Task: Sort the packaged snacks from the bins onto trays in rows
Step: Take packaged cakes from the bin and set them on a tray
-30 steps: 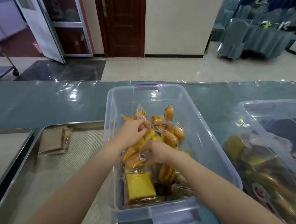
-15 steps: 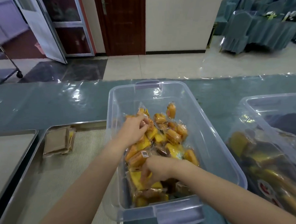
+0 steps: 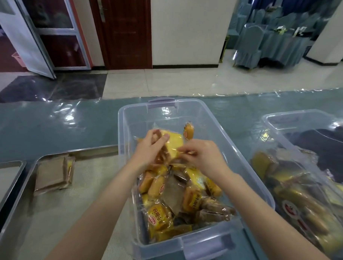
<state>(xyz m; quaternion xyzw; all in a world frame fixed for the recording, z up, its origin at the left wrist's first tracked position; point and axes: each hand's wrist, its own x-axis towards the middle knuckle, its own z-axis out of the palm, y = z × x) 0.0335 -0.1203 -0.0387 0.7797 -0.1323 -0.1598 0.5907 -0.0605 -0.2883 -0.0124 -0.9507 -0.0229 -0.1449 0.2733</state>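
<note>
Both hands have risen from the snack pile [image 3: 176, 198] since half a second ago: my left hand [image 3: 150, 148] grips the flat yellow cake packet [image 3: 173, 142] and my right hand [image 3: 203, 157] pinches its wrapper, above the clear bin [image 3: 189, 106]. That pile is partly hidden under my wrists. Bin and steel tray [image 3: 78, 151] sit on a film-covered teal table [image 3: 50, 125] facing a tiled floor [image 3: 188, 81].

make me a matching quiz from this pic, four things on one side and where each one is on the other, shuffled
1 yellow cake packet
2 brown packet
3 small bread rolls
4 covered chairs

a lying on the lined tray
b held between left hand and right hand
c heaped in the middle bin
d far across the room

Pairs: 1-b, 2-a, 3-c, 4-d
</note>
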